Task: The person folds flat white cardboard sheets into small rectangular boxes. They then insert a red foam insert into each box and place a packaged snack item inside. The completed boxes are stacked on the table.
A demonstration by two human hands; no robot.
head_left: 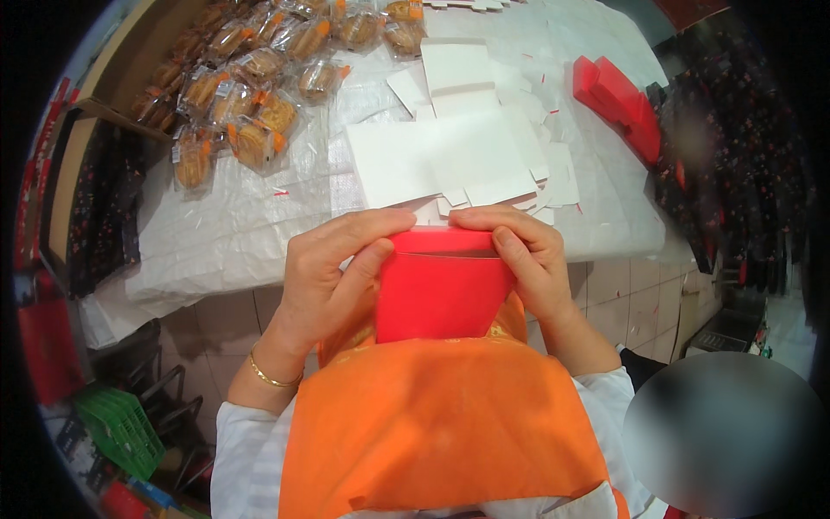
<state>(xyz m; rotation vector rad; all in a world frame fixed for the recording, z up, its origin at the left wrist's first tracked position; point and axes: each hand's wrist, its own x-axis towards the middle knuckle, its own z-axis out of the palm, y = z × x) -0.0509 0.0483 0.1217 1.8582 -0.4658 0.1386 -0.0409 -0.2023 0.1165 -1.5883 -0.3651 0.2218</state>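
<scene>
Between both hands, at the table's near edge and in front of my orange apron, is a red cardboard box (443,298). A narrow slit shows below its upper edge, where a flap meets the front panel. My left hand (333,264) pinches the upper left corner, thumb on the near face and fingers behind. At the upper right corner my right hand (523,255) grips it likewise, fingertips along the top edge. Just beyond my fingers lies a loose pile of flat white carton blanks (441,156), some with cut tabs and fold lines.
Many clear-wrapped baked pastries (259,65) cover the far left of the white-sheeted table (233,233). Several red folded boxes (614,104) lie at the right edge. A green plastic crate (119,430) stands low on the left. Dark floral cloth (726,156) hangs at the right.
</scene>
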